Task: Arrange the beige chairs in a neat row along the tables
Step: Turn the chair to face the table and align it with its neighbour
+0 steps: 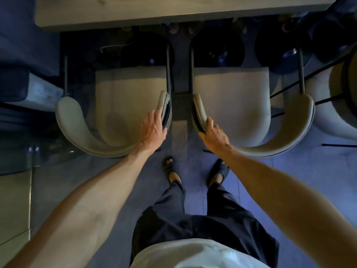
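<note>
— Under the table edge (173, 18) we count two beige chairs side by side, seats tucked toward it: the left chair (119, 105) and the right chair (241, 105). A third pale chair (332, 105) is cut off at the right border.

— And our hands?

— Two. Our left hand (153, 128) lies flat, fingers extended, against the left chair's inner backrest tip, not closed round it. Our right hand (214, 133) curls over the right chair's inner tip, gripping it.

— What can't we make out?

— The dark round shapes (216, 49) beneath the table are too dim to identify.
</note>
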